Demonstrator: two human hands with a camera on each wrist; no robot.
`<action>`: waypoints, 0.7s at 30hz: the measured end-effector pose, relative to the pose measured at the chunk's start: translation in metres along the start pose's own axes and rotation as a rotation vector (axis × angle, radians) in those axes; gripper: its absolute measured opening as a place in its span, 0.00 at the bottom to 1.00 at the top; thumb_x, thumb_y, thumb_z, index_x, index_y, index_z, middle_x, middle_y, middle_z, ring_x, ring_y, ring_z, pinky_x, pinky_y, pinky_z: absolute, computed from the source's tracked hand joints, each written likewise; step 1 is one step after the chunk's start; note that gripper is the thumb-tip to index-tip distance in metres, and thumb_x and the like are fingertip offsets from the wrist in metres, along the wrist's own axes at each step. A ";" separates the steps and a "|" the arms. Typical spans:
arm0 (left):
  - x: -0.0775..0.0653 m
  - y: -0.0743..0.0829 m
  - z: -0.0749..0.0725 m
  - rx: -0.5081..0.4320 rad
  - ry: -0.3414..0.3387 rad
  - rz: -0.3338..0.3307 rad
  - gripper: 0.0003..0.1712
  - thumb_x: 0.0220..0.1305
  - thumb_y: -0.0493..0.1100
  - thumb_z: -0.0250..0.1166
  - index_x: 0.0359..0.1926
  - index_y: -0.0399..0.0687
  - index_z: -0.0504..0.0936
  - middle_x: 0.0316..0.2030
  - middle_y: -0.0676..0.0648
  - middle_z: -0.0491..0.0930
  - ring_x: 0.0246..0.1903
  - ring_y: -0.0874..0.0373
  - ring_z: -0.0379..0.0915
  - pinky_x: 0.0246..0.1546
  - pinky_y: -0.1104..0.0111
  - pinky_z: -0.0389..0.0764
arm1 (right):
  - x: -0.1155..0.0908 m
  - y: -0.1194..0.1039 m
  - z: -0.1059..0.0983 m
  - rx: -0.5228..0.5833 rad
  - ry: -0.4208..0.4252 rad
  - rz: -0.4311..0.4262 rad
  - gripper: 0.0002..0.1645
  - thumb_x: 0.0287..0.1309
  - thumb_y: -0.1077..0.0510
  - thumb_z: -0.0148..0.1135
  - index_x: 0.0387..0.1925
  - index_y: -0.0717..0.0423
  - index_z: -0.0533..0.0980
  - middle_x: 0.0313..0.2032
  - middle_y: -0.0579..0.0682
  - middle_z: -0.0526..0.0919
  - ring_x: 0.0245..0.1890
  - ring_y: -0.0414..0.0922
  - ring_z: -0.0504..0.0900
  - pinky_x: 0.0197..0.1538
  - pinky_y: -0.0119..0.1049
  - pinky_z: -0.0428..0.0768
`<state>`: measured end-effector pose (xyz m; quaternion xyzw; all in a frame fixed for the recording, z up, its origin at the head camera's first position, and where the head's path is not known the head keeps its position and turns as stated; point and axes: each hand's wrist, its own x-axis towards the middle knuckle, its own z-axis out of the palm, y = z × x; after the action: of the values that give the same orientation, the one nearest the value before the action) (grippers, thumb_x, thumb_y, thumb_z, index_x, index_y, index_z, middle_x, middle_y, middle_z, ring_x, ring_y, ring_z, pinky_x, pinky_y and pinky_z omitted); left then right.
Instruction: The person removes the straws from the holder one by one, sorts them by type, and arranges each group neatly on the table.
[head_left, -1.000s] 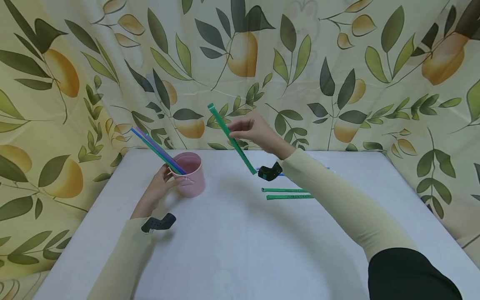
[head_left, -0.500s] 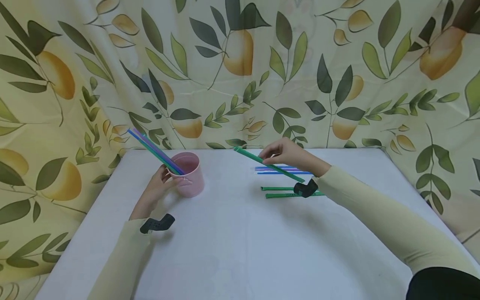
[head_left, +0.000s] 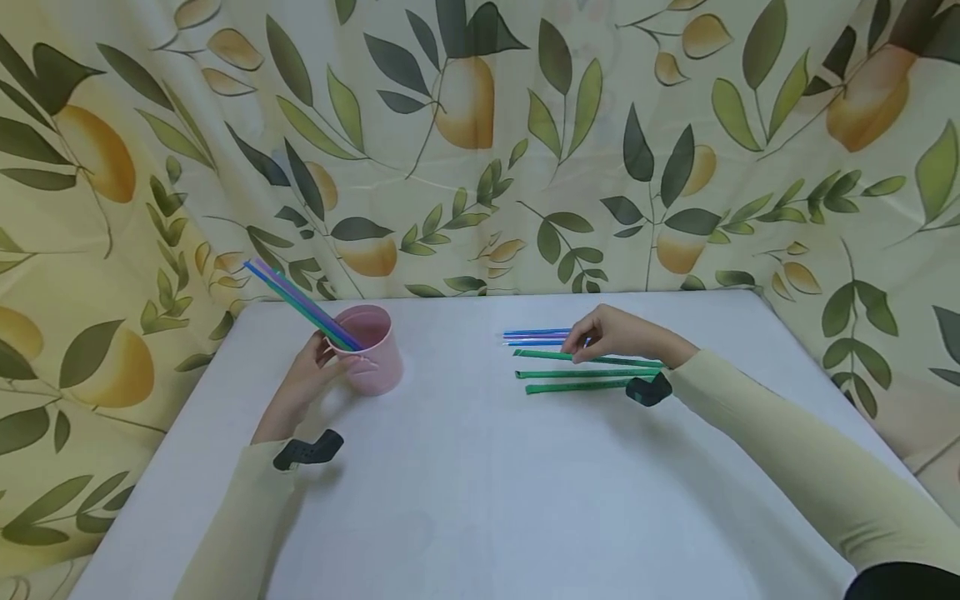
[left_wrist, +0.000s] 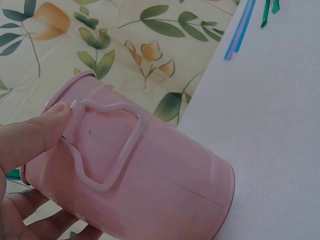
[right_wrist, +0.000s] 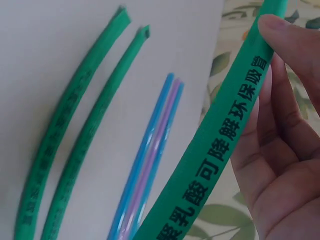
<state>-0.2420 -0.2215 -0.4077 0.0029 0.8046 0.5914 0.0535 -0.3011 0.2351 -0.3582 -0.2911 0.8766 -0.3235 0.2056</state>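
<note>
My left hand (head_left: 294,392) grips a pink metal pail (head_left: 378,367) at the rim, thumb by its wire handle (left_wrist: 131,150) in the left wrist view. Blue, purple and green straws (head_left: 296,300) lean out of the pail to the left. My right hand (head_left: 618,333) pinches a green-wrapped straw (right_wrist: 215,135) with printed characters between thumb and fingers. It is held low on the right of the table; whether it touches the cloth I cannot tell. Two more green-wrapped straws (head_left: 558,375) lie in front of it.
Thin blue and purple straws (head_left: 534,333) lie side by side behind the green ones, partly covered by the right hand. The white table (head_left: 465,483) ends at a fruit-and-leaf patterned curtain (head_left: 450,208).
My right hand has brought the green-wrapped straw down and to the right, from near the pail to beside the other green ones. The straw has turned nearly level. My left hand still holds the pail.
</note>
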 end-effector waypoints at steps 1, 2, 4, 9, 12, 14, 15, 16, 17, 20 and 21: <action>0.000 0.000 0.000 -0.003 0.000 0.001 0.48 0.62 0.43 0.62 0.73 0.44 0.41 0.73 0.37 0.44 0.72 0.42 0.43 0.72 0.51 0.53 | -0.001 0.004 0.000 -0.006 -0.004 0.010 0.08 0.51 0.62 0.68 0.36 0.57 0.84 0.36 0.50 0.86 0.34 0.41 0.79 0.38 0.26 0.81; 0.000 0.000 0.000 0.001 0.000 -0.003 0.48 0.63 0.43 0.62 0.73 0.44 0.41 0.73 0.38 0.44 0.73 0.42 0.42 0.72 0.51 0.53 | -0.002 0.007 0.000 -0.010 -0.008 0.020 0.08 0.51 0.62 0.68 0.36 0.56 0.84 0.36 0.50 0.86 0.34 0.41 0.79 0.38 0.26 0.81; 0.000 0.000 0.000 0.009 -0.001 -0.012 0.48 0.63 0.44 0.62 0.73 0.44 0.41 0.73 0.38 0.43 0.73 0.42 0.42 0.72 0.51 0.52 | -0.005 0.013 0.000 -0.017 -0.017 0.038 0.08 0.51 0.61 0.68 0.36 0.56 0.84 0.35 0.50 0.86 0.34 0.42 0.78 0.38 0.26 0.80; 0.000 0.001 -0.001 0.037 -0.002 -0.043 0.49 0.63 0.48 0.62 0.74 0.47 0.40 0.74 0.40 0.41 0.73 0.42 0.40 0.72 0.48 0.51 | -0.010 0.029 0.001 -0.017 -0.040 0.078 0.08 0.51 0.62 0.67 0.36 0.56 0.84 0.36 0.50 0.86 0.35 0.42 0.78 0.39 0.26 0.80; 0.000 0.001 -0.001 0.044 -0.001 -0.044 0.49 0.63 0.47 0.62 0.74 0.47 0.39 0.74 0.39 0.41 0.73 0.42 0.40 0.72 0.48 0.50 | -0.012 0.040 0.003 0.003 -0.045 0.089 0.08 0.51 0.62 0.67 0.36 0.57 0.84 0.35 0.51 0.86 0.35 0.41 0.78 0.39 0.26 0.80; 0.000 0.001 -0.001 0.037 0.000 -0.037 0.49 0.63 0.46 0.62 0.74 0.47 0.39 0.74 0.39 0.41 0.73 0.42 0.40 0.72 0.49 0.51 | -0.013 0.048 0.004 0.015 -0.044 0.087 0.08 0.51 0.63 0.67 0.36 0.58 0.84 0.36 0.52 0.86 0.34 0.40 0.78 0.39 0.26 0.79; 0.000 0.001 -0.001 0.036 0.000 -0.037 0.49 0.63 0.45 0.62 0.74 0.47 0.39 0.74 0.39 0.41 0.73 0.42 0.41 0.72 0.49 0.51 | -0.014 0.051 0.006 0.022 -0.043 0.091 0.09 0.51 0.63 0.67 0.36 0.58 0.84 0.36 0.53 0.86 0.34 0.40 0.78 0.39 0.26 0.79; -0.001 0.001 -0.001 0.033 -0.001 -0.033 0.49 0.63 0.45 0.62 0.74 0.46 0.40 0.74 0.39 0.42 0.73 0.42 0.41 0.72 0.49 0.51 | -0.014 0.054 0.007 0.025 -0.044 0.087 0.09 0.51 0.63 0.67 0.36 0.58 0.84 0.36 0.53 0.86 0.34 0.40 0.78 0.38 0.26 0.79; -0.001 0.000 0.000 0.026 -0.002 -0.029 0.49 0.63 0.45 0.62 0.74 0.46 0.40 0.74 0.39 0.42 0.73 0.42 0.41 0.72 0.50 0.51 | -0.015 0.057 0.008 0.029 -0.044 0.085 0.09 0.51 0.62 0.67 0.36 0.58 0.84 0.36 0.54 0.86 0.33 0.39 0.78 0.38 0.26 0.79; -0.001 0.000 0.000 0.015 -0.006 -0.028 0.48 0.63 0.45 0.62 0.73 0.46 0.41 0.74 0.39 0.42 0.73 0.42 0.41 0.72 0.49 0.51 | -0.016 0.064 0.012 0.034 -0.036 0.076 0.09 0.50 0.63 0.68 0.36 0.58 0.84 0.36 0.54 0.86 0.32 0.39 0.78 0.37 0.26 0.79; -0.001 0.000 0.001 0.016 -0.008 -0.029 0.48 0.63 0.45 0.62 0.73 0.46 0.40 0.74 0.39 0.42 0.73 0.42 0.41 0.72 0.49 0.51 | -0.017 0.065 0.014 0.036 -0.033 0.068 0.09 0.50 0.63 0.68 0.36 0.58 0.84 0.36 0.54 0.86 0.32 0.38 0.78 0.37 0.26 0.79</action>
<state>-0.2413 -0.2210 -0.4082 -0.0062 0.8090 0.5841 0.0652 -0.3057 0.2801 -0.4096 -0.2625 0.8766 -0.3271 0.2360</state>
